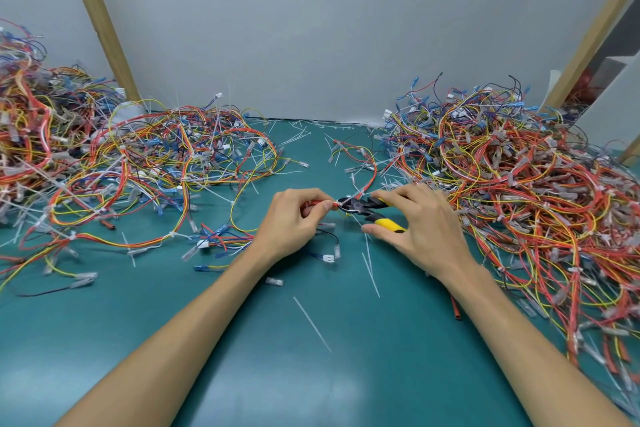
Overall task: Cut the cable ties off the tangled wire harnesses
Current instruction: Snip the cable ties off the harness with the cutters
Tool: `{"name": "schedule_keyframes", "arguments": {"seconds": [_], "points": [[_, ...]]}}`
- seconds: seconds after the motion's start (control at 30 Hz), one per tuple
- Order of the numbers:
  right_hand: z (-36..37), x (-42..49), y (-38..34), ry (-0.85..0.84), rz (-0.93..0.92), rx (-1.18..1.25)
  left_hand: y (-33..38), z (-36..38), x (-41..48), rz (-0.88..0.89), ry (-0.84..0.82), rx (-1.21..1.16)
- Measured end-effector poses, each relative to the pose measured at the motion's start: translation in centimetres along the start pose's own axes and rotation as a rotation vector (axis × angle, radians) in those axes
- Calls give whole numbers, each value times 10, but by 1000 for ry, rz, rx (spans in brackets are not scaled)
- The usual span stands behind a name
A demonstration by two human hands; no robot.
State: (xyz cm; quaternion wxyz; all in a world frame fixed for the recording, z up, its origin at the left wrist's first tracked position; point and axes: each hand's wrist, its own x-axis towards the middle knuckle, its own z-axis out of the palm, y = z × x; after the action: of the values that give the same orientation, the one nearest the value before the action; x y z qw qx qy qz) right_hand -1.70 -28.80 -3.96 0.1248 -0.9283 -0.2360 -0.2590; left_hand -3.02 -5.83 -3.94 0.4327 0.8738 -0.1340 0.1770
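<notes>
Head view, looking down over both forearms onto the green surface. From where I sit, my left hand pinches a small harness of red and yellow wires between the thumb and curled fingers, near the middle of the surface. From the fingers the harness loops off toward the back and right, where clear-sleeved terminals lie at its ends.

My right hand is wrapped round the cutters, which have yellow and black handles. The thumb lies along the lower handle and the fingers curl over the upper one. The dark cutter head points left and meets the wires just beside my left fingertips, at a white cable tie. I cannot tell whether the blades are closed on the tie or only touching it; the spot is too small to read.

On the left side of the surface sprawls the left pile, a wide tangle of red, yellow, orange and blue harnesses with white ties showing among the wires. The right pile is denser and mostly red and yellow, and it runs down the right edge past my right forearm.

Loose white tie strips lie scattered on the surface between the piles and near the back wall. A short red tube lies just beside my right forearm. Two wooden posts lean against the grey wall, one behind each pile.
</notes>
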Motion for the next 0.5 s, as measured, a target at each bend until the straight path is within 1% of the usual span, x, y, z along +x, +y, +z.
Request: {"name": "schedule_keyframes", "arguments": {"seconds": [0.13, 0.5], "points": [[1, 0, 1, 33, -6, 14, -1, 0, 0, -4, -7, 2], [3, -1, 0, -16, 81, 134, 0, -1, -1, 0, -15, -9]]}}
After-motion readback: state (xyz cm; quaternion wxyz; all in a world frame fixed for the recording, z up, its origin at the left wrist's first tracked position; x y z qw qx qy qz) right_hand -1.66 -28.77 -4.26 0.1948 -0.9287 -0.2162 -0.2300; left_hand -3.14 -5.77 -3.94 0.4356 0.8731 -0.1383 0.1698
